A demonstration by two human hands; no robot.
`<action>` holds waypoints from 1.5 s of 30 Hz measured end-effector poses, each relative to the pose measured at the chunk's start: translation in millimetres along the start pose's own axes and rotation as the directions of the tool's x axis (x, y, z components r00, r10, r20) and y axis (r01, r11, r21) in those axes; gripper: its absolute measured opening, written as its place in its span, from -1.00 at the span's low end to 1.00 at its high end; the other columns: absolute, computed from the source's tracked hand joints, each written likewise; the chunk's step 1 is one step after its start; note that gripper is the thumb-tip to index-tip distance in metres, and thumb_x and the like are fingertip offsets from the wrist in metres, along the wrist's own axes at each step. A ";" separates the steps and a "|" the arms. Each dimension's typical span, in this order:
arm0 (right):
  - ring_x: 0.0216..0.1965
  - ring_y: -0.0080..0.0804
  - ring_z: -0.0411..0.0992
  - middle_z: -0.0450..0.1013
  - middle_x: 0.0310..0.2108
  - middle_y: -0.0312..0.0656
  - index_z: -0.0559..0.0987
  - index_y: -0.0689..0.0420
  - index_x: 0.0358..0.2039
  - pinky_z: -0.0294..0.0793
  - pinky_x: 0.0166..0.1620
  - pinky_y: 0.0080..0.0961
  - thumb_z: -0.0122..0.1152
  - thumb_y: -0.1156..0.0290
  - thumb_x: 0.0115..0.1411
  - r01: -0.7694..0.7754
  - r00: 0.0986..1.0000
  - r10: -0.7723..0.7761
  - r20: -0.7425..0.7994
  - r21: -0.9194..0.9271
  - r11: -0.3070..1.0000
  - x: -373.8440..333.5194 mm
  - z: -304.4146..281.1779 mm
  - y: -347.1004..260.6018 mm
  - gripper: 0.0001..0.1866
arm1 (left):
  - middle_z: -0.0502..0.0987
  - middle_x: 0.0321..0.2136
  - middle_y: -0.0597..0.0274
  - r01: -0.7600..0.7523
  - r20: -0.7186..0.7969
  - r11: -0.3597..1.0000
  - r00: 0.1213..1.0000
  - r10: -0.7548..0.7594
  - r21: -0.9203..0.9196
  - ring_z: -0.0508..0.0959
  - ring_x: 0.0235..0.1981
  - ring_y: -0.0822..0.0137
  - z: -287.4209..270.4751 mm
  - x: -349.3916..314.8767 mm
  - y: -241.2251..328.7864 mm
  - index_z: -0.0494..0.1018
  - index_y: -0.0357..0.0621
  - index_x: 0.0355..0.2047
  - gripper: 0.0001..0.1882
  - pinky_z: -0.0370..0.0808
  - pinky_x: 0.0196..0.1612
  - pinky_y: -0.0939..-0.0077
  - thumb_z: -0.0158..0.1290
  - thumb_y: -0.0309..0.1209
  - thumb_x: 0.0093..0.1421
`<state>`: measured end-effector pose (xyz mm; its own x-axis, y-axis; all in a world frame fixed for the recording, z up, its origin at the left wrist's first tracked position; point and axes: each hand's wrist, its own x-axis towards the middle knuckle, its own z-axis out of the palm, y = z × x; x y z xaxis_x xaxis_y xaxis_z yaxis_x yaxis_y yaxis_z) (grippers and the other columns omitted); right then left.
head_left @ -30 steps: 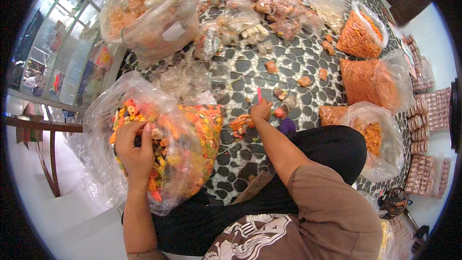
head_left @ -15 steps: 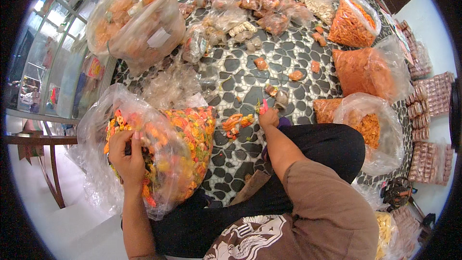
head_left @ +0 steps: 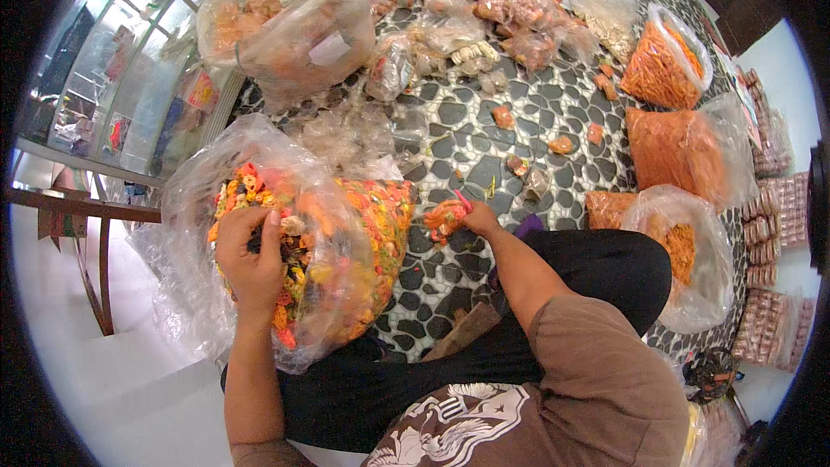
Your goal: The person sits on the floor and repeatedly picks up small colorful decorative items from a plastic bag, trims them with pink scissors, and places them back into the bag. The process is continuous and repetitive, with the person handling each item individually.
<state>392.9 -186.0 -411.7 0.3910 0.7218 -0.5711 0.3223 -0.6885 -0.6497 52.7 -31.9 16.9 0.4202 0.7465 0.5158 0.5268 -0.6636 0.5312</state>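
Observation:
A large clear plastic bag (head_left: 194, 199) stands at the left, filled with red, orange, yellow and green ring-shaped snacks (head_left: 380, 207). My left hand (head_left: 249, 251) is at its mouth, fingers curled down among the snacks, thumb up; what the fingers hold is hidden. My right hand (head_left: 480, 220) reaches low over the patterned floor, closed on a small bright pink item (head_left: 464, 201) whose kind I cannot make out. Right beside its fingers lies a small heap of orange snack pieces (head_left: 443, 218). Whether the fingers touch the heap is unclear.
Another big bag (head_left: 328, 50) of orange packets stands at the far left. Several small filled packets (head_left: 527, 22) pile up at the back. Open bags of orange snacks (head_left: 661, 151) line the right side. Loose small packets (head_left: 536, 182) lie mid-floor. A glass cabinet (head_left: 112, 69) edges the left.
My right hand has moved left and slightly toward me, onto the edge of the orange snack heap. My left hand remains at the bag's mouth. The whole view has shifted a little.

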 end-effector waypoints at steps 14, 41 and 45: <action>-0.46 -0.75 0.37 0.49 -0.43 -0.47 0.60 0.13 -0.20 0.36 -0.39 -0.69 0.59 0.43 0.04 0.656 0.722 -0.508 -0.470 0.697 0.288 -103.3 -62.7 -335.4 -0.65 | 0.65 -0.25 0.27 0.363 0.061 0.826 0.925 -0.375 -0.431 0.57 -0.27 0.52 -17.9 3.7 -0.1 0.63 -0.25 -0.10 -0.76 0.52 -0.16 0.58 0.25 -0.39 0.28; -0.20 0.20 0.54 0.56 -0.20 0.13 0.34 0.02 0.30 0.53 -0.21 0.06 0.06 0.45 0.33 0.929 0.279 -0.948 0.152 -0.294 0.226 -262.7 -51.4 -517.1 -0.49 | 0.55 -0.48 0.33 0.264 -0.216 0.533 0.705 -0.676 -0.804 0.47 -0.52 0.51 -73.9 18.5 -55.9 0.63 -0.29 -0.06 -0.75 0.43 -0.50 0.56 0.16 -0.38 0.37; -0.22 0.20 0.53 0.56 -0.18 0.12 0.33 -0.03 0.34 0.53 -0.19 0.05 0.07 0.49 0.30 0.941 0.216 -0.965 0.150 -0.295 0.164 -263.3 -40.2 -520.7 -0.43 | 0.55 -0.48 0.31 0.228 -0.330 0.660 0.723 -0.607 -0.716 0.48 -0.50 0.51 -73.0 18.2 -60.1 0.64 -0.31 -0.09 -0.77 0.41 -0.50 0.54 0.17 -0.40 0.37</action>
<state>156.8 -20.3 97.1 -0.3564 0.8304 0.4283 0.6756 0.5457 -0.4959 -25.2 18.0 43.5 -0.2595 0.9267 0.2720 -0.0856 -0.3026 0.9493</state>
